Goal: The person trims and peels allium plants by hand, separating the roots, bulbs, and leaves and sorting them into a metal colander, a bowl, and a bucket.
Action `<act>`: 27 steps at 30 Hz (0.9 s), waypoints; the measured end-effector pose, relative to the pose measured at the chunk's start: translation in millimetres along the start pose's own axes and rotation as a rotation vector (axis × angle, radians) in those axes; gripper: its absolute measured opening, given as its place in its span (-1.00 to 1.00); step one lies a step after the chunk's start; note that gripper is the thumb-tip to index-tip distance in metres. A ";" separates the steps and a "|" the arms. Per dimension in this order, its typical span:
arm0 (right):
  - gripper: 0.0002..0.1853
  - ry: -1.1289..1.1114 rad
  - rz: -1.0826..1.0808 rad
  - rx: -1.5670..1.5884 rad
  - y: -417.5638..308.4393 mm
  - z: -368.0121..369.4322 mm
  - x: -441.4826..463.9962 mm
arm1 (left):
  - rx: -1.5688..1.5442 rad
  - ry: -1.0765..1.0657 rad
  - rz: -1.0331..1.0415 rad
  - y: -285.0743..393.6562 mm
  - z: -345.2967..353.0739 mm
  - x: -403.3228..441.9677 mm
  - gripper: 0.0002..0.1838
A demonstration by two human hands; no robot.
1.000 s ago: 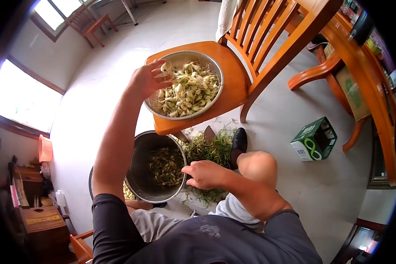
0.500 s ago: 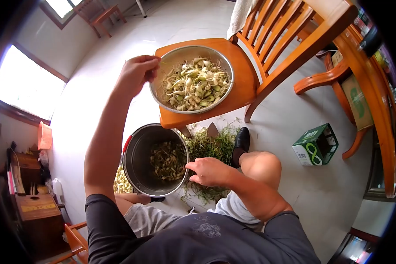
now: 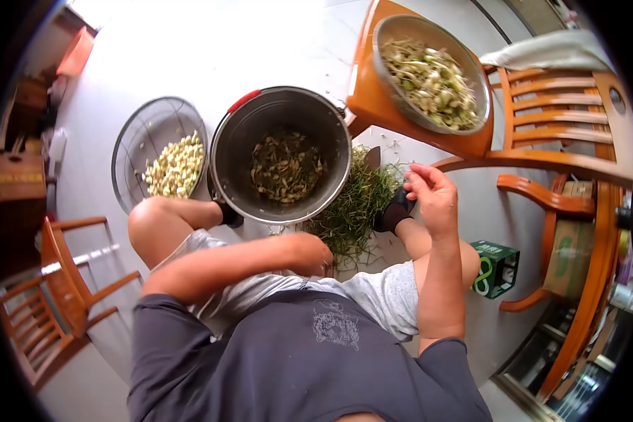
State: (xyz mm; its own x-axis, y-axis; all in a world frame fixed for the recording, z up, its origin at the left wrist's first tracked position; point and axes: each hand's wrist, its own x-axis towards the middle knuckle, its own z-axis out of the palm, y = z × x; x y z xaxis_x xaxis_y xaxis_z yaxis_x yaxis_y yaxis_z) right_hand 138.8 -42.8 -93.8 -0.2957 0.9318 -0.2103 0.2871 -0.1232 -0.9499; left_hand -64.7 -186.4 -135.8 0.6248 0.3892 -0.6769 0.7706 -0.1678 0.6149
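Left hand [image 3: 308, 253] gone from bowl [image 3: 465, 62], wooden chair [image 3: 362, 81] beneath, pale floor [image 3: 211, 49]

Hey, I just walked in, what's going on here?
A seated person's right hand is raised beside a heap of green stalks; the left hand is low before the body. Whether either holds anything is unclear. A metal bucket stands ahead with plant pieces inside. A bowl of rooted bulbs sits on a wooden chair; to the left, a wire basket holds pale pieces.
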 end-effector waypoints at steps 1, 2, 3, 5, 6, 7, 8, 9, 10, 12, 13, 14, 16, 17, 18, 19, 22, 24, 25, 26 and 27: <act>-0.79 -0.048 0.000 -0.022 -3.1 14.4 0.6 | -0.024 0.049 -0.036 -9.8 -5.4 -18.8 -0.45; -0.79 -0.114 -0.012 -0.112 -13.8 33.5 1.4 | -0.025 0.123 -0.091 -18.7 -17.8 -43.2 -0.48; -0.77 -0.214 -0.058 -0.201 -20.4 52.6 5.9 | -0.020 0.191 -0.147 -29.1 -33.4 -67.9 -0.50; -0.75 -0.491 -0.196 -0.397 -25.7 94.4 23.0 | -0.142 0.461 -0.235 -56.8 -60.5 -108.1 -0.55; -0.71 -0.586 -0.107 -0.435 -17.8 118.9 34.9 | -0.115 0.686 -0.260 -73.4 -65.6 -121.4 -0.59; -0.68 -0.667 -0.095 -0.553 -5.7 144.4 50.2 | -0.088 0.913 -0.288 -87.5 -68.6 -131.6 -0.62; -0.66 -0.693 -0.073 -0.618 13.7 170.8 64.6 | -0.148 1.119 -0.269 -98.1 -69.7 -140.3 -0.63; -0.67 -0.721 -0.044 -0.678 37.5 194.6 78.1 | -0.211 1.322 -0.253 -108.0 -70.0 -146.9 -0.64; -0.67 -0.754 -0.022 -0.785 62.2 217.4 90.8 | -0.272 1.411 -0.228 -116.6 -69.1 -151.7 -0.65; -0.68 -0.773 0.004 -0.921 112.6 256.3 106.7 | -0.279 1.381 -0.287 -119.4 -64.9 -165.5 -0.65; -0.68 -0.762 0.013 -1.007 131.5 274.1 111.7 | -0.276 1.368 -0.321 -119.1 -62.0 -173.3 -0.65; -0.58 -0.822 -0.019 -1.064 168.4 290.9 118.2 | -0.296 1.339 -0.305 -122.7 -57.0 -180.6 -0.65; -0.34 -0.879 -0.099 -1.185 189.7 313.9 113.5 | -0.287 1.278 -0.303 -128.7 -50.3 -193.6 -0.61; -0.26 -0.890 -0.151 -1.190 193.6 321.6 107.1 | -0.301 1.258 -0.315 -127.5 -50.9 -200.9 -0.59; -0.34 -0.837 -0.214 -1.245 200.3 328.8 99.3 | -0.313 1.250 -0.318 -128.0 -53.3 -205.8 -0.57; -0.42 -0.781 -0.276 -1.300 207.9 334.0 94.3 | -0.323 1.242 -0.318 -127.0 -56.4 -209.5 -0.54; -0.54 -0.782 -0.298 -1.263 233.1 340.9 95.4 | -0.311 1.215 -0.372 -126.5 -60.8 -211.8 -0.50; -0.63 -0.900 -0.240 -1.276 238.8 336.3 94.4 | -0.294 1.185 -0.401 -128.0 -62.3 -214.7 -0.49; -0.66 -0.950 -0.212 -1.281 236.9 333.7 94.2 | -0.289 1.177 -0.388 -128.6 -61.7 -215.2 -0.49; -0.69 -0.997 -0.181 -1.278 235.2 332.6 96.5 | -0.279 1.175 -0.374 -129.7 -60.0 -214.7 -0.50; -0.71 -1.045 -0.150 -1.276 234.2 330.8 98.3 | -0.270 1.175 -0.361 -129.8 -58.4 -214.4 -0.50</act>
State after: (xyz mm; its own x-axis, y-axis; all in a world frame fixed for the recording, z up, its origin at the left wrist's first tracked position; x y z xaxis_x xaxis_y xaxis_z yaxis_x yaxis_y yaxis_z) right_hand -124.4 -93.0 -413.4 -0.6815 0.2266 -0.6958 0.5599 0.7738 -0.2964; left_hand -306.0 -195.1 -46.9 -0.2117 0.9671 -0.1409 0.7370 0.2526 0.6270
